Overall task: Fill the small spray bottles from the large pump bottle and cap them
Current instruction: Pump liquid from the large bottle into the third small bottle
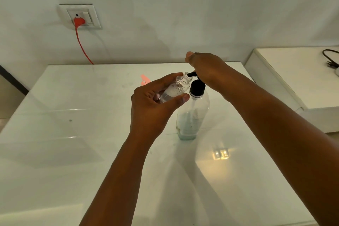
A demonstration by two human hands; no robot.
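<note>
While only the head view is available, every line below comes from it.

head view, step: filling. Small spray bottle (175, 89) is held tilted with its open neck right at the black nozzle of the large pump bottle (192, 113).
left hand: left hand (156, 101) grips the small bottle, fingers curled behind it, thumb across the near side. Firm hold, as far as I can see.
right hand: right hand (203, 68) rests on top of the pump head, palm down. Fingers are hidden behind the hand, so I cannot tell whether they curl round the head or just press it.
fill level: small bottle looks partly full, with bubbles in clear liquid. Pump bottle is low, with liquid only in the bottom part.
location: both bottles centre-right on the white table (73, 134); pump bottle stands on it, small one is in the air.
cap: pink piece (145, 80) lies on the table, far side, left of the hands. Possibly a cap, too blurred to tell.
background: red plug (79, 22) in the wall socket, far left.
risk 1: nozzle slips off the narrow neck on a stroke, causing a spill over the left fingers and table.
risk 2: nobody steadies the pump bottle base, so an off-axis push could tip it.
risk 3: a low level may make the pump draw air and spit.
</note>
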